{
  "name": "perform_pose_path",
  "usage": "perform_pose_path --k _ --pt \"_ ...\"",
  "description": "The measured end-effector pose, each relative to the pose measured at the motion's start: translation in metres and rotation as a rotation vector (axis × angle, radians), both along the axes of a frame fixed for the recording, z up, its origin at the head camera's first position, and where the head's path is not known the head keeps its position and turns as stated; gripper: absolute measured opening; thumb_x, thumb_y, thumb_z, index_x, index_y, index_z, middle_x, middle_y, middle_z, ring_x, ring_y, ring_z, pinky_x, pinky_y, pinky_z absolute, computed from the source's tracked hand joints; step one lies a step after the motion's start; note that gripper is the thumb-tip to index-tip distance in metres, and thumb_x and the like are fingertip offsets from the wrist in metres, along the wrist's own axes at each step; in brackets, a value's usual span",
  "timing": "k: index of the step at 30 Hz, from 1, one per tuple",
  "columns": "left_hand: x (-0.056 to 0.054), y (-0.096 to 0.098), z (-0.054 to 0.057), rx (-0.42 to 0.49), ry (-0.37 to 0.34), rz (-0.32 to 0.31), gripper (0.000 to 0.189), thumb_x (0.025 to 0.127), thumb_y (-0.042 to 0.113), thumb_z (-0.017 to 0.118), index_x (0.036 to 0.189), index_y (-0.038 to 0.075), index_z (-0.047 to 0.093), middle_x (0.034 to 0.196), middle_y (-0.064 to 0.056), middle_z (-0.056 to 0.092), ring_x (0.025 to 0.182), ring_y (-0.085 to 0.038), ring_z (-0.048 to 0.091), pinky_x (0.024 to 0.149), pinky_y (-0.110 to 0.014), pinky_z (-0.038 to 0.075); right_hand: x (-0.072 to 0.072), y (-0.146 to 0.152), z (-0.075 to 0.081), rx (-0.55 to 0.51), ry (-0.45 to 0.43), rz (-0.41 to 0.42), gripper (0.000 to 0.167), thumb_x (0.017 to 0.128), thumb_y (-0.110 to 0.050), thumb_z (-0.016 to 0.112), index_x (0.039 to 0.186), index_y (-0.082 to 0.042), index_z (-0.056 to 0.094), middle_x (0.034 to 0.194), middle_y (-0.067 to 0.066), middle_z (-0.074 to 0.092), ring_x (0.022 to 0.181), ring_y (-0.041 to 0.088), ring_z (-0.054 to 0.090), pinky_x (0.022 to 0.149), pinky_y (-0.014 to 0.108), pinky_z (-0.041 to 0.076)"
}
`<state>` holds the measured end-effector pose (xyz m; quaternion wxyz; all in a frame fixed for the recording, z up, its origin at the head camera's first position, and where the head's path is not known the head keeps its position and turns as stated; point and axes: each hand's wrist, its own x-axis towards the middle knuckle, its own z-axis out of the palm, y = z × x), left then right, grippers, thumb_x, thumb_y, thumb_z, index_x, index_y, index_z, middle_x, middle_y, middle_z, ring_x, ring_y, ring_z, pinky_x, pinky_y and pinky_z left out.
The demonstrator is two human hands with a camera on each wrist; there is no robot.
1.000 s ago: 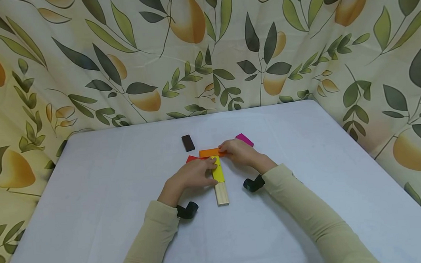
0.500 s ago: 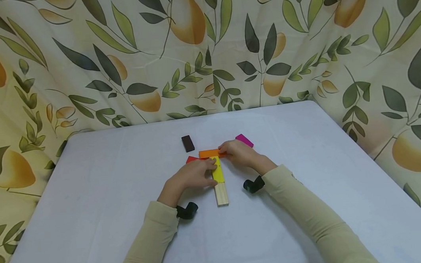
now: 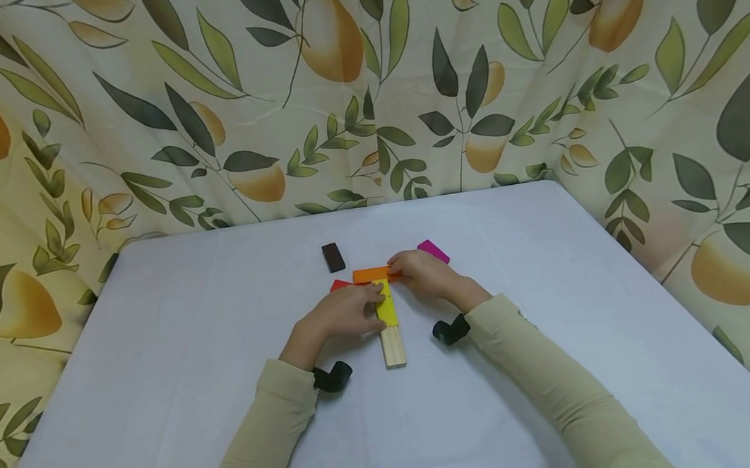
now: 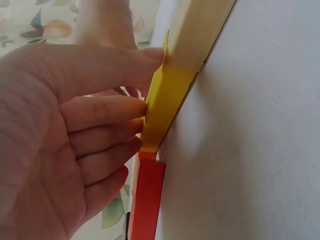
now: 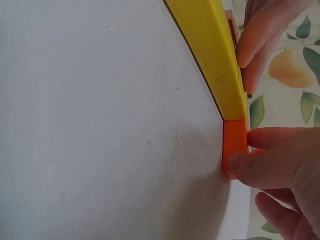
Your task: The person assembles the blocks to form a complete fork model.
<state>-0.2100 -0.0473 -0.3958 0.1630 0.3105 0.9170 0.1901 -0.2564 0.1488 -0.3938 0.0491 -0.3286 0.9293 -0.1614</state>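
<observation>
In the head view my left hand (image 3: 337, 314) reaches over a yellow block (image 3: 387, 305), its thumb and fingertips touching the upper face with fingers nearly straight. Against the yellow block's near end lies a plain wooden block (image 3: 393, 347). An orange block (image 3: 369, 275) lies crosswise at the far end. My right hand (image 3: 424, 272) pinches the right end of this orange block (image 5: 234, 142) between thumb and forefinger, seen closely in the right wrist view. A red block (image 4: 147, 197) lies beside the orange one, partly hidden by my left hand in the head view.
A dark brown block (image 3: 334, 257) lies flat behind the orange one. Beyond my right hand is a magenta block (image 3: 435, 250), partly covered by it. White cloth covers the table (image 3: 165, 358), and a fruit-patterned curtain (image 3: 217, 129) hangs along its back and sides.
Both hands stay in place on the blocks, and the blocks keep their arrangement. Only the head view has shifted slightly.
</observation>
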Motion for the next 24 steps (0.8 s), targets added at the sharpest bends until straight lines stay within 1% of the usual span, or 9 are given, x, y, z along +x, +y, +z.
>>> perform_pose_path --k 7,13,15,19,22,24 --pt "0.0 0.0 -0.001 0.046 0.036 -0.002 0.041 0.088 0.029 0.062 0.124 0.01 0.059 0.134 0.001 0.049 0.123 -0.015 0.043 0.099 -0.032 0.037 0.002 0.002 0.002 0.015 0.003 -0.006 0.027 0.082 -0.001 0.067 0.109 -0.002 0.068 0.116 0.012 0.061 0.11 0.027 0.054 0.093 0.036 0.043" --pt "-0.001 -0.001 -0.001 0.056 0.068 -0.009 0.042 0.091 0.029 0.057 0.128 0.01 0.055 0.136 0.0 0.047 0.127 -0.014 0.039 0.102 -0.033 0.033 0.002 0.008 0.005 -0.003 0.013 -0.008 0.027 0.083 -0.001 0.064 0.11 -0.001 0.067 0.116 0.011 0.06 0.112 0.027 0.052 0.095 0.038 0.041" --pt "-0.001 -0.001 -0.001 0.049 0.079 -0.004 0.045 0.091 0.029 0.057 0.131 0.01 0.053 0.137 -0.001 0.046 0.127 -0.014 0.038 0.102 -0.033 0.033 0.001 0.011 0.007 -0.026 0.005 -0.033 0.026 0.084 0.0 0.063 0.11 -0.001 0.066 0.115 0.012 0.061 0.112 0.027 0.052 0.096 0.039 0.041" --pt "0.0 0.0 -0.002 0.031 0.101 0.01 0.048 0.09 0.03 0.057 0.133 0.009 0.049 0.138 -0.004 0.044 0.127 -0.016 0.038 0.102 -0.034 0.032 0.001 0.017 0.01 -0.057 -0.01 -0.109 0.026 0.085 0.0 0.062 0.11 0.0 0.065 0.115 0.013 0.06 0.112 0.028 0.051 0.097 0.042 0.038" --pt "0.0 0.0 -0.003 0.022 0.103 0.026 0.052 0.09 0.031 0.057 0.136 0.008 0.046 0.14 -0.004 0.042 0.129 -0.016 0.035 0.103 -0.033 0.031 0.0 0.022 0.012 -0.067 -0.012 -0.147 0.027 0.084 -0.001 0.063 0.111 0.0 0.065 0.116 0.013 0.06 0.113 0.028 0.051 0.098 0.042 0.038" --pt "0.0 0.001 -0.003 0.026 0.094 0.033 0.055 0.09 0.032 0.057 0.138 0.008 0.043 0.141 -0.005 0.04 0.13 -0.017 0.033 0.104 -0.034 0.03 -0.001 0.026 0.013 -0.076 -0.008 -0.156 0.027 0.084 0.0 0.063 0.111 0.001 0.065 0.116 0.014 0.06 0.111 0.029 0.052 0.096 0.042 0.039"
